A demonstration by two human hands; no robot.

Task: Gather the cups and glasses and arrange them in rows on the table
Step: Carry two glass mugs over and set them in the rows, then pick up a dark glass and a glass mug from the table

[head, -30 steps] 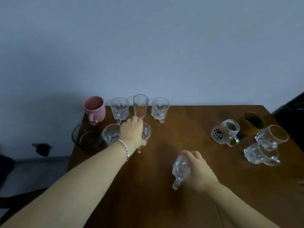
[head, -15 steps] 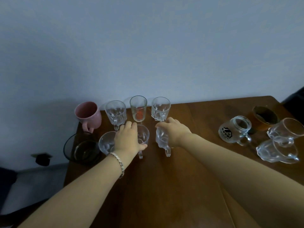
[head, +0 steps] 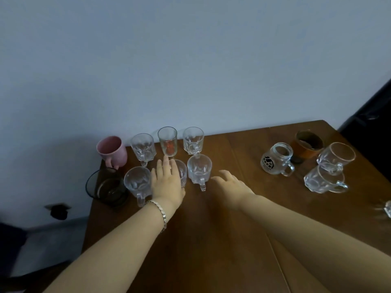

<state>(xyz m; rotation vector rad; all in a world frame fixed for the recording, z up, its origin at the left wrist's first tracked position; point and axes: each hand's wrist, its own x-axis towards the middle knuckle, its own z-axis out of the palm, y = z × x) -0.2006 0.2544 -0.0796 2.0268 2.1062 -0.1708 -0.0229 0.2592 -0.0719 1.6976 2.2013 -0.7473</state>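
Glass mug (head: 181, 172) half hidden under flat, open left hand (head: 167, 183); right hand (head: 229, 185) empty, fingers spread.

- surface (head: 243, 218): brown wood, smooth, low sheen
- pink mug (head: 113, 152): matt ceramic look
- faceted mugs (head: 198, 170): clear glossy glass
- dark tumbler (head: 108, 188): smoked glass
- bracelet (head: 160, 211): shiny metal links
- wall (head: 190, 60): matt, plain
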